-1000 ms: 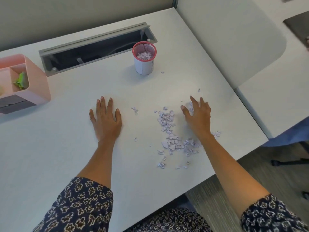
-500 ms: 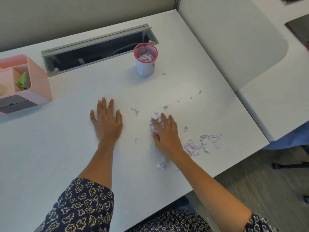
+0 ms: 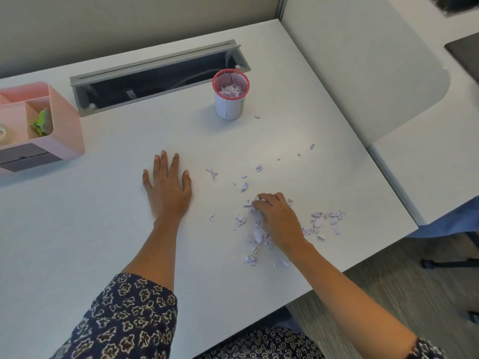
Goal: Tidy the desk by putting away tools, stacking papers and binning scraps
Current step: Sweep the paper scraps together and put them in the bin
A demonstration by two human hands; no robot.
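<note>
White worktop (image 3: 103,229) fills most of the frame, with a beige partition behind it along the top edge and grey floor (image 3: 388,294) at the lower right. A second pale desk (image 3: 363,73) butts against it at the upper right.

Left hand (image 3: 167,189) lies flat on the worktop at centre, palm down, with straight, slightly spread fingers holding nothing. Right hand (image 3: 277,218) sits right of centre with its fingers curled down over a clump of lilac scraps (image 3: 255,237), and bits of paper show at the fingertips. More scraps lie under and just below that hand. A smaller cluster lies to its right near the worktop's edge, and loose bits trail upward toward the middle right of the frame. One bit lies between the two hands.

A red-rimmed mesh cup (image 3: 230,99), wrapped in white paper, stands upright at upper centre, well apart from both hands. It holds more scraps, and a single bit lies just beside its base on the right. Behind it a grey cable slot (image 3: 155,79) is open in the worktop.

A pink organiser (image 3: 64,130) stands at the left edge, with something green (image 3: 42,124) in one compartment and a tape roll (image 3: 2,132) in the next one to the left. Dark flowered sleeves (image 3: 124,320) cover the arms at the bottom of the frame.
</note>
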